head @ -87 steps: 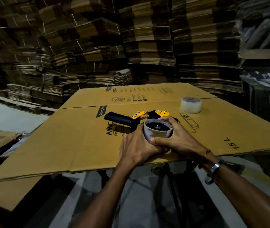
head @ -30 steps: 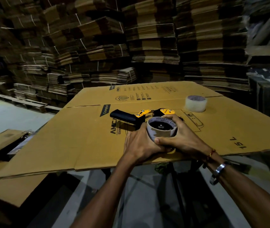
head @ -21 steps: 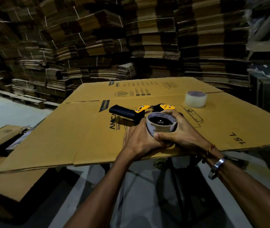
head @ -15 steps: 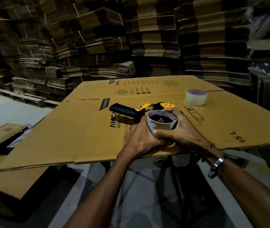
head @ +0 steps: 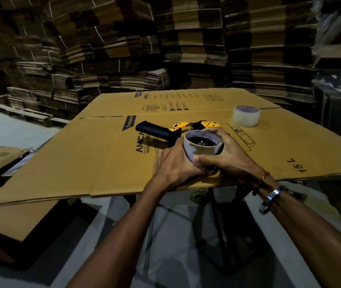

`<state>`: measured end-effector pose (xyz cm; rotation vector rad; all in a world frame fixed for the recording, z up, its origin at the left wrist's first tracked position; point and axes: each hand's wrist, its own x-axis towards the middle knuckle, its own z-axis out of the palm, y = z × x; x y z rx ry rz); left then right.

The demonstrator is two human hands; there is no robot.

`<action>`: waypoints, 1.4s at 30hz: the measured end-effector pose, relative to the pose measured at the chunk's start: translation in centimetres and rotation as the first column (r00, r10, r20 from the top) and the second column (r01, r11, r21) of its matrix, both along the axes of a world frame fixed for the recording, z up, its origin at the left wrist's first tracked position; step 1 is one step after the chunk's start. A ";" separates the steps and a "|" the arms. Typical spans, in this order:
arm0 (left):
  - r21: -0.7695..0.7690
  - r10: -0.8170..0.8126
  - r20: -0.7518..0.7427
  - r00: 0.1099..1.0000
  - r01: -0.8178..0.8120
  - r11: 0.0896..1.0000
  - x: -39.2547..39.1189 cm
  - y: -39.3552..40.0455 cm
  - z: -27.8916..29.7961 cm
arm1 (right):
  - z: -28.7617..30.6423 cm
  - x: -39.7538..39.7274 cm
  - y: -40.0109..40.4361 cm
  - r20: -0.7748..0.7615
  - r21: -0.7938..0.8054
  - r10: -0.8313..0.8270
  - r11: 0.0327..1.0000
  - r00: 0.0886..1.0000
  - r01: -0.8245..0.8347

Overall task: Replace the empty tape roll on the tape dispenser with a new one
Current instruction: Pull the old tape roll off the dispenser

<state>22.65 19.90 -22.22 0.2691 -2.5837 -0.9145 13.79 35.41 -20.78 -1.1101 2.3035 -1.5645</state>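
A black and yellow tape dispenser (head: 165, 132) lies on its side on a flattened cardboard box (head: 82, 159). Its black handle points left. An empty grey cardboard tape core (head: 201, 149) sits around the dispenser's black hub, open end up. My left hand (head: 173, 165) grips the core from the left and my right hand (head: 227, 154) wraps it from the right, thumb on its near wall. A full roll of clear tape (head: 246, 116) stands apart at the back right of the cardboard.
The cardboard sheet rests on a dark metal stand (head: 217, 215) over a grey floor. More flat cardboard (head: 9, 217) lies low at the left. Tall stacks of bundled flattened boxes (head: 186, 48) fill the background.
Both hands stay clamped on the empty core on the dispenser. Only the camera view has shifted slightly; the core and the dispenser hold their place.
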 end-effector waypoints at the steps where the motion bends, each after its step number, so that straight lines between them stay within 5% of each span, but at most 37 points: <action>1: -0.003 -0.002 -0.002 1.000 0.002 1.000 0.1 0.1 0.1 | 0.0 0.0 0.0 -0.001 -0.004 -0.002 1.000 1.000 0.002; 34: 0.011 -0.018 -0.024 1.000 0.018 1.000 -0.5 -0.5 -0.4 | 0.3 -0.6 0.4 0.032 0.052 0.117 0.992 0.993 -0.118; 42: 0.007 0.005 -0.023 1.000 -0.005 1.000 -0.4 -0.1 -0.4 | 0.2 0.3 -0.1 -0.006 0.006 0.022 1.000 1.000 -0.022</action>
